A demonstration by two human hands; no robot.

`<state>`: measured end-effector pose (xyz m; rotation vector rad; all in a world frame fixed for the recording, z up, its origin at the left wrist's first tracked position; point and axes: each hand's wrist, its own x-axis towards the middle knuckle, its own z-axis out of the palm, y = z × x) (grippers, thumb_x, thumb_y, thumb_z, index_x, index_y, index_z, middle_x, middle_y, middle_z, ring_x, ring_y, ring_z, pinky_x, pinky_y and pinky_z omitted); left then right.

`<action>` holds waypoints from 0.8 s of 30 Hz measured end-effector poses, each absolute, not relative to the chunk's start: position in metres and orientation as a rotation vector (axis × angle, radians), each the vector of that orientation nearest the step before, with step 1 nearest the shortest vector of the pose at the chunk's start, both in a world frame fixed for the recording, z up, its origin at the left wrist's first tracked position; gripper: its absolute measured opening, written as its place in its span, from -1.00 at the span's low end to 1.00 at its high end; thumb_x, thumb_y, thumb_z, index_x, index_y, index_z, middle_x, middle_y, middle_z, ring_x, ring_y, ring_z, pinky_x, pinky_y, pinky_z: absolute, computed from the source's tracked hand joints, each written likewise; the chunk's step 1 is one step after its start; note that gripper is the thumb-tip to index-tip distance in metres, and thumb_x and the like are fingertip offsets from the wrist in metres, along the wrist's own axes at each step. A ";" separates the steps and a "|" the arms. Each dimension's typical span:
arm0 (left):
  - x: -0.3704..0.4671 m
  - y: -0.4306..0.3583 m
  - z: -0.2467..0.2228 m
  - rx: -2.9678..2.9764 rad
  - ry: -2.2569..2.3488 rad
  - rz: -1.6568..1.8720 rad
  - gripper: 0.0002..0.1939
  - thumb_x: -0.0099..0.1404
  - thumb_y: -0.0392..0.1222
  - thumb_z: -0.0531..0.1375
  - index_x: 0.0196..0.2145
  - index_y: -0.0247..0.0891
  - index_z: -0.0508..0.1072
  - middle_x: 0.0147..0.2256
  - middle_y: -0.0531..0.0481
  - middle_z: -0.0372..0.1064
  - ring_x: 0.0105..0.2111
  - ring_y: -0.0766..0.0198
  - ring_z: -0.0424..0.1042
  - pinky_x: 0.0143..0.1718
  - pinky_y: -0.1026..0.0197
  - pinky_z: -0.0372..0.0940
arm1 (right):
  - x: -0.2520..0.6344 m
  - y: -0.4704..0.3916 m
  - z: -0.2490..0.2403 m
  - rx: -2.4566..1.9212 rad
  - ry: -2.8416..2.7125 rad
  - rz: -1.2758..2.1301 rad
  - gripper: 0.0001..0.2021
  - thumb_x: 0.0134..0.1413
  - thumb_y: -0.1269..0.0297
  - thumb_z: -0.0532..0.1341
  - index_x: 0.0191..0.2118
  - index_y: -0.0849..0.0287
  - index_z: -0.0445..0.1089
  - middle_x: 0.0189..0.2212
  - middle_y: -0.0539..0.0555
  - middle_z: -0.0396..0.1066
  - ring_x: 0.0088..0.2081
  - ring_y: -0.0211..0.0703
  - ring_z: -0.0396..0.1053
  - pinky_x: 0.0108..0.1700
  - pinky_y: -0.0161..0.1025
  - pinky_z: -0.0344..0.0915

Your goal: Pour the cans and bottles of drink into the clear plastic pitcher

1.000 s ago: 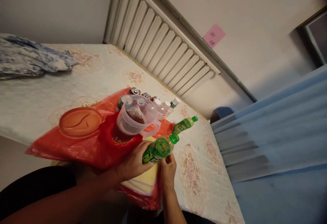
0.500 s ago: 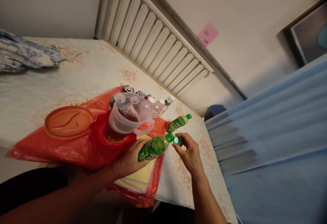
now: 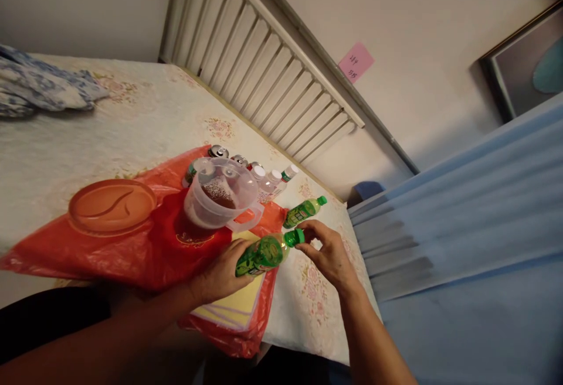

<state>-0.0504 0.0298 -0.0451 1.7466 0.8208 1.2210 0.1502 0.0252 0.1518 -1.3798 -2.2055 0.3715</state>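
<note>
My left hand (image 3: 224,273) is wrapped round a green-labelled bottle (image 3: 264,254), which tilts to the right over the yellow sheets (image 3: 237,309). At the bottle's mouth, my right hand (image 3: 323,250) pinches a green cap (image 3: 299,236). Just beyond stands a clear plastic jug (image 3: 204,206) with brown, foamy liquid in it. A second green bottle (image 3: 303,212) with its cap on is behind my right hand. The jug rests on a red plastic bag (image 3: 145,256), beside an orange lid (image 3: 112,206).
Behind the jug are cans (image 3: 219,152) and white-capped bottles (image 3: 288,174). A patterned cloth (image 3: 44,86) lies at the left of the flowered tablecloth (image 3: 153,104). A radiator (image 3: 264,74) borders the far edge; a blue curtain (image 3: 475,221) hangs at right.
The cap in my right hand has come from just beside the bottle's mouth onto it. The camera view has shifted slightly.
</note>
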 end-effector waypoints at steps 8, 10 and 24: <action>-0.049 0.030 -0.046 1.765 0.830 1.240 -0.35 0.08 -0.28 0.29 0.15 -0.18 0.33 0.07 -0.14 0.41 0.09 -0.02 0.40 0.19 -0.09 0.29 | 0.145 0.029 0.164 -1.308 -2.247 0.583 -0.73 0.12 0.01 0.36 -0.20 0.08 0.53 -0.38 0.03 0.49 -0.40 -0.18 0.42 -0.28 -0.22 0.40; -0.049 0.030 -0.047 1.760 0.841 1.234 -0.35 0.07 -0.28 0.29 0.15 -0.17 0.32 0.07 -0.14 0.41 0.09 -0.03 0.40 0.19 -0.10 0.29 | 0.145 0.029 0.168 -1.311 -2.271 0.614 -0.75 0.13 0.03 0.36 -0.18 0.07 0.53 -0.36 0.03 0.50 -0.39 -0.19 0.42 -0.28 -0.23 0.40; -0.050 0.029 -0.039 1.769 0.843 1.213 -0.38 0.07 -0.28 0.27 0.12 -0.21 0.33 0.08 -0.18 0.40 0.09 -0.04 0.40 0.19 -0.11 0.29 | 0.139 0.030 0.176 -1.330 -2.413 0.519 -0.84 0.20 0.13 0.31 -0.16 0.03 0.57 -0.30 0.03 0.55 -0.37 -0.19 0.47 -0.27 -0.23 0.42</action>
